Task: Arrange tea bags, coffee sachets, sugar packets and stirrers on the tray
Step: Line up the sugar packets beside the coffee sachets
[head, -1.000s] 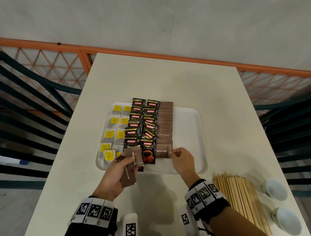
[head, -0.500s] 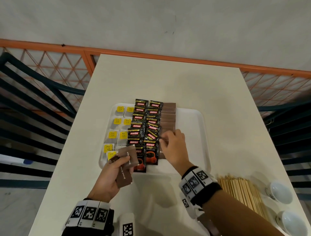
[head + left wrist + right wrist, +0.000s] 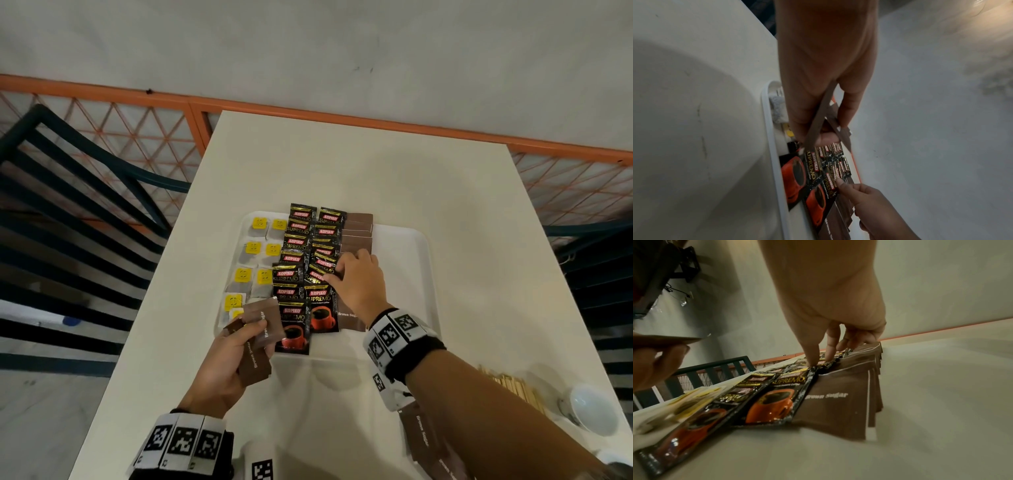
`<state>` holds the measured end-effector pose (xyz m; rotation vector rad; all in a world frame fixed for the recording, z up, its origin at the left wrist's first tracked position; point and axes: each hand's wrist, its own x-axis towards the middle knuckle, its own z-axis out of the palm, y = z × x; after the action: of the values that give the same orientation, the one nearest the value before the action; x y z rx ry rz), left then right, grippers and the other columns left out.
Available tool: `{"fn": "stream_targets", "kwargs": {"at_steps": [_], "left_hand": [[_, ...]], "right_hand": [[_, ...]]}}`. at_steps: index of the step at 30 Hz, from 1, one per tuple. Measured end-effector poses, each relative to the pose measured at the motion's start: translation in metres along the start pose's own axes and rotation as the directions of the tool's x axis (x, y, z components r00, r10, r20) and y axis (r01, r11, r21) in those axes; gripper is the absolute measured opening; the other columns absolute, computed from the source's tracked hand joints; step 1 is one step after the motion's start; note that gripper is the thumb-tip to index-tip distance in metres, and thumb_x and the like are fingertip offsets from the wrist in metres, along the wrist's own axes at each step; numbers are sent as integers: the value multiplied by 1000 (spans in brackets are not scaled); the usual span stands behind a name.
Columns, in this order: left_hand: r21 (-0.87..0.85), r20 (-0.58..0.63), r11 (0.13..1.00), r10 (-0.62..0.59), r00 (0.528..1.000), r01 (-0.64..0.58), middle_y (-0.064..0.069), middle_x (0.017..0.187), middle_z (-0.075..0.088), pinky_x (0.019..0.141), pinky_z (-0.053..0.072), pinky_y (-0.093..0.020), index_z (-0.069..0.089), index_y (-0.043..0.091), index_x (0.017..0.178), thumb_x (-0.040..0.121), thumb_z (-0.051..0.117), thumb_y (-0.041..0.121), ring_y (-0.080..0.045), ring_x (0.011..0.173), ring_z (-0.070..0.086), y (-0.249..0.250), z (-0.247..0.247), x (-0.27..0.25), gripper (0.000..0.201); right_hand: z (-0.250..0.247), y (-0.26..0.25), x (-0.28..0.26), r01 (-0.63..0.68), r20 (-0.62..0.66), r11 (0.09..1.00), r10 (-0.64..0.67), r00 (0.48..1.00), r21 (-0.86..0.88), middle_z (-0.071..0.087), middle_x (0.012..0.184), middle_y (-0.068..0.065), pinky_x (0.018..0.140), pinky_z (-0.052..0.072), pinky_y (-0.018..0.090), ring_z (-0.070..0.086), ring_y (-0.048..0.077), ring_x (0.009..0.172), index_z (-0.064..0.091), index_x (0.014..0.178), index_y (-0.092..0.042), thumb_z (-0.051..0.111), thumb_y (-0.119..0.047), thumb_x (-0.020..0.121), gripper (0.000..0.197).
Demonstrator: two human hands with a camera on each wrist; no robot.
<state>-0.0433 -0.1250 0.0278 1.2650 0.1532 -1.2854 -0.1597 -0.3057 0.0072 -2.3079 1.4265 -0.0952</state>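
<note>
Nearest the body, a few loose brown sugar packets (image 3: pixel 423 442) lie on the counter (image 3: pixel 342 164) under the right forearm, and beyond that arm, off to the right, a bundle of wooden stirrers (image 3: pixel 513 389) lies next to a white cup (image 3: pixel 591 409). The left hand (image 3: pixel 224 366) hovers over the near edge of the white tray (image 3: pixel 404 260), its thumb and fingers clamped on a small fan of brown sugar packets (image 3: pixel 262 337) held clear of the tray; the left wrist view shows these seen edge-on between the thumb and the fingers. Just ahead of that hand, on its left, the tea bags (image 3: pixel 253 260) with yellow tags lie in two columns in the tray. On its right the black coffee sachets (image 3: pixel 299 277) run away from it in two overlapping columns, the nearest one sticking out over the tray's near rim. The right hand (image 3: pixel 359 281) reaches further in, fingers extended and spread with nothing gripped; the right wrist view shows two fingertips (image 3: pixel 812 365) pressing down where the right column of sachets meets the row of brown sugar packets (image 3: pixel 356 233). That row lies under and beyond the right hand, packets overlapping towards the tray's far edge, with the nearest one (image 3: pixel 838 405) reading "Brown Sugar" beside the wrist. To the right of the right hand the tray floor is bare.
</note>
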Motion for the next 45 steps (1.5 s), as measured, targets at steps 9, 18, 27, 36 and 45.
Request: {"fn": "stream_targets", "kwargs": {"at_steps": [9,18,27,36,45], "left_hand": [[78,17,996,33,999,-34,-10,68,60,43,48,-19,59,10,88,88,52,-2,-11,45,60,-1,9,3,14],[239,80,967,72,994,-89,-10,70,64,41,46,-20,61,10,93,87,52,-2,-14,46,60,12,33,12,16],[866,366,391,-76,927,-310,-7,90,55,71,42,-31,56,12,111,87,50,8,-17,80,51,34,82,45,25],[929,353,174,-145,924,-328,-6,97,48,73,37,-31,52,12,110,91,44,10,-17,85,45,32,84,58,21],[911,306,335,-161,938,-239,-10,92,45,69,35,-34,49,4,111,87,46,10,-20,80,44,33,87,61,25]], "right_hand": [[-6,4,-29,56,-29,996,-54,998,64,54,104,2,82,42,27,48,18,99,56,100,-14,59,-38,87,28],[15,6,-70,-140,109,975,122,987,171,55,105,6,82,47,32,54,22,96,56,102,-12,58,-35,87,27],[22,11,-80,10,39,991,-16,999,135,54,115,9,84,46,32,52,27,105,48,120,-13,58,-21,86,36],[23,19,-86,127,91,992,-127,988,5,46,117,8,89,43,33,46,25,105,29,142,-30,47,-33,93,53],[32,19,-86,177,21,984,-177,984,10,53,114,9,84,47,35,52,26,101,43,133,-21,55,-36,89,47]]}}
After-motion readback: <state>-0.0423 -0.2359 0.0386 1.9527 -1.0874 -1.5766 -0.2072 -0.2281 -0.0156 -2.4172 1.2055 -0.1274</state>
